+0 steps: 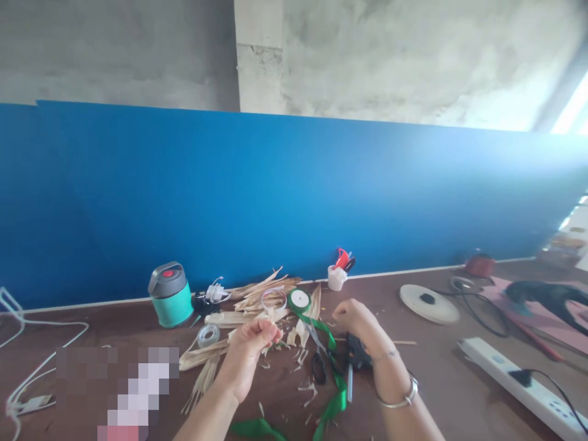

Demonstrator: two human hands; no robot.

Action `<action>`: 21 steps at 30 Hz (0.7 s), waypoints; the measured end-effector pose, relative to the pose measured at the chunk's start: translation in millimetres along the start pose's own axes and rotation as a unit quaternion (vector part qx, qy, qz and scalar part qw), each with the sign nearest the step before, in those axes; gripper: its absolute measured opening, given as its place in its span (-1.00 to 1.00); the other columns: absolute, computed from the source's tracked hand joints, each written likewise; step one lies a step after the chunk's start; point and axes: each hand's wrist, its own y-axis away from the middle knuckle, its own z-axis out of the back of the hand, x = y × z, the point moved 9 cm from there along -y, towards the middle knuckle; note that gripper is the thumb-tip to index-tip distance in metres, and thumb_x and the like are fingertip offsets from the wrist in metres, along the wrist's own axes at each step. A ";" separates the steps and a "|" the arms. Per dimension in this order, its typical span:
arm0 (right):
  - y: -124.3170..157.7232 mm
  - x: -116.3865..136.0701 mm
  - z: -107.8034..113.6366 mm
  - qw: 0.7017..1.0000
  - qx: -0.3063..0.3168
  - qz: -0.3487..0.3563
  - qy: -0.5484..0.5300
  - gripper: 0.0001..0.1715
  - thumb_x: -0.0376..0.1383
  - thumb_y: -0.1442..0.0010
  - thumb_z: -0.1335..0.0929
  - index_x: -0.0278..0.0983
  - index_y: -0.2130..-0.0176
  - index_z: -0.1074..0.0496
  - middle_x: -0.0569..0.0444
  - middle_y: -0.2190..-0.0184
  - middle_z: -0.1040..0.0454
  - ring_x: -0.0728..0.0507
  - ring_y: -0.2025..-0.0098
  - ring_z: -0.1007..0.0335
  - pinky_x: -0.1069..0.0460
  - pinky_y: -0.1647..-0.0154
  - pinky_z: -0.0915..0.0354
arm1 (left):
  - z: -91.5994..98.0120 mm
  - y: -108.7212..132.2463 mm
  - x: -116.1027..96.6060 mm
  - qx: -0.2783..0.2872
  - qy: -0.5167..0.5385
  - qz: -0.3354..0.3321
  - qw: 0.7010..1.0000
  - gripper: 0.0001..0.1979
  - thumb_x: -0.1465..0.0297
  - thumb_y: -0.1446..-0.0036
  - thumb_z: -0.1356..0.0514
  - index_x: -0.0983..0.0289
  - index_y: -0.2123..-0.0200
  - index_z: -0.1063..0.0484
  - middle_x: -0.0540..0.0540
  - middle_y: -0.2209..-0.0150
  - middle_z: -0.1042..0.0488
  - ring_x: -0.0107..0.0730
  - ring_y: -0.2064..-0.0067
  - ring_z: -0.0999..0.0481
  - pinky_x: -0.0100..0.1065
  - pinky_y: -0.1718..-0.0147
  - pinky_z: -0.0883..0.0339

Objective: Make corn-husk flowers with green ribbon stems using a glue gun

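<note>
My left hand (255, 343) is closed in a pinch above the table; a pale scrap shows at its fingertips, too small to name. My right hand (357, 321) is held apart from it, fingers curled down, their tips hidden. Behind my left hand lie dried husks (260, 300), with a roll of clear tape (208, 334) to its left. Between my hands are a green ribbon spool (299, 299), a trailing green ribbon (337, 395) and dark-handled scissors (318, 367). A black object (358, 352) sits partly under my right wrist.
A turquoise container (172, 303) and a white charger (217, 292) stand at the back left. A white cup of pens (337, 278) is by the blue partition (275, 184). To the right are a round white lid (429, 304) and a power strip (523, 386). White cables (46, 321) lie left.
</note>
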 end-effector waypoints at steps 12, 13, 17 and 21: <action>34.2 -52.7 -3.3 0.996 0.060 -0.045 0.049 -0.73 -0.46 0.02 -0.26 -0.35 0.40 -0.55 -0.21 0.41 -0.56 -0.26 0.30 -0.50 0.01 0.39 -0.22 | -8.7 4.3 28.8 -0.002 0.011 0.070 0.997 -0.77 0.23 0.09 -0.34 0.27 0.49 -0.44 -0.04 0.54 -0.44 -0.56 0.53 -0.38 -0.56 0.62 -0.13; 39.0 -56.3 -11.7 0.995 0.065 -0.048 0.061 -0.71 -0.46 0.01 -0.27 -0.39 0.31 -0.54 -0.27 0.32 -0.56 -0.30 0.22 -0.49 -0.02 0.32 -0.25 | -9.4 5.1 31.4 -0.004 0.017 0.079 0.997 -0.77 0.24 0.09 -0.35 0.27 0.48 -0.45 -0.05 0.53 -0.44 -0.58 0.54 -0.38 -0.58 0.66 -0.10; 54.0 -66.7 -40.4 0.990 0.073 -0.075 0.097 -0.42 -0.55 0.02 -0.24 -0.47 -0.04 -0.33 -0.43 0.00 -0.38 -0.39 -0.06 -0.32 -0.18 0.08 -0.20 | -9.2 7.1 36.8 -0.024 0.055 0.103 0.993 -0.77 0.31 0.16 -0.41 0.32 0.44 -0.53 0.00 0.50 -0.48 -0.60 0.48 -0.43 -0.62 0.52 -0.30; 57.1 -66.6 -50.7 0.988 0.074 -0.082 0.107 -0.34 -0.55 -0.01 -0.21 -0.51 -0.14 -0.19 -0.45 -0.12 -0.25 -0.40 -0.11 -0.26 -0.24 0.01 -0.14 | -9.2 6.9 35.7 -0.029 0.079 0.105 0.991 -0.79 0.37 0.21 -0.43 0.34 0.46 -0.56 0.03 0.48 -0.51 -0.57 0.44 -0.46 -0.57 0.39 -0.41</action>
